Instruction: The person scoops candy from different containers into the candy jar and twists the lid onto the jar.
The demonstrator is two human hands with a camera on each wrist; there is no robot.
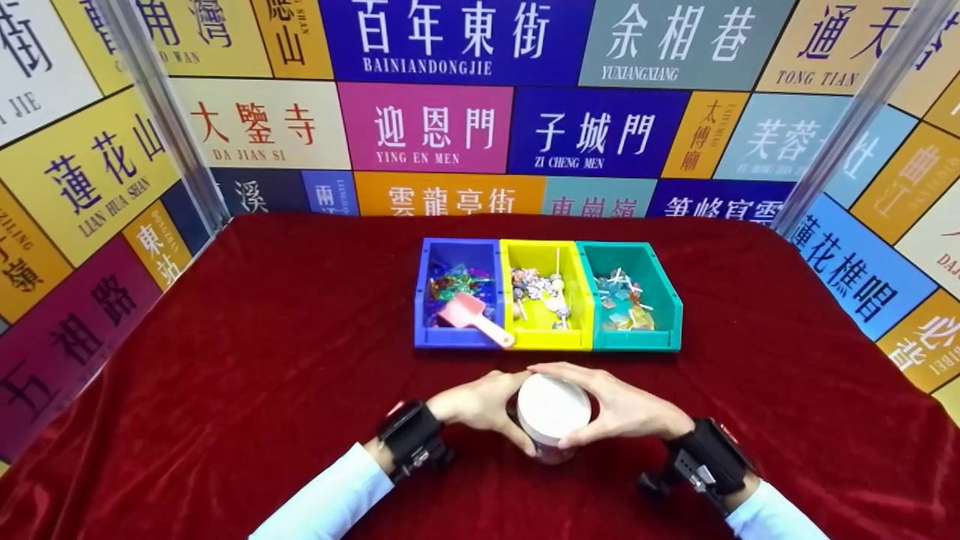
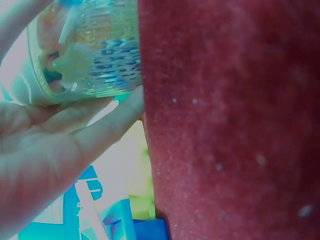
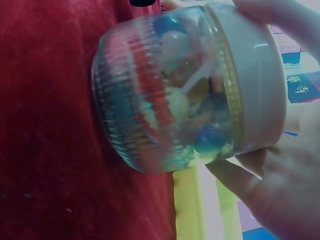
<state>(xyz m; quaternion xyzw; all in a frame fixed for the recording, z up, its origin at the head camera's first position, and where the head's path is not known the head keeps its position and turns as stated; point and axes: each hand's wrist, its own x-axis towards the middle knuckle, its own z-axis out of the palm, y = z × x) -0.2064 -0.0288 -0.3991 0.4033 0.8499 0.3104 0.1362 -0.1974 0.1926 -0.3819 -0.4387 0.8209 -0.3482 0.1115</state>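
Note:
A clear ribbed jar [image 3: 165,95] with a white lid [image 1: 555,409] is between both hands, just above or on the red cloth; whether its base fully rests there I cannot tell. Colourful candies and a white stick show through its wall. My left hand [image 1: 484,405] grips the jar from the left, its thumb at the near side and fingers at the far side. From the right, my right hand [image 1: 630,405] holds the jar at the lid, thumb in front and fingers behind. In the left wrist view, the left fingers [image 2: 107,125] lie along the jar's side.
Beyond the hands stand three joined bins: blue [image 1: 457,339] with wrapped candies and a pink scoop [image 1: 465,311], yellow [image 1: 551,340] with lollipops, green [image 1: 637,340] with more candies. Red cloth [image 1: 262,337] covers the table. Sign-covered panels and clear posts [image 1: 832,142] border it.

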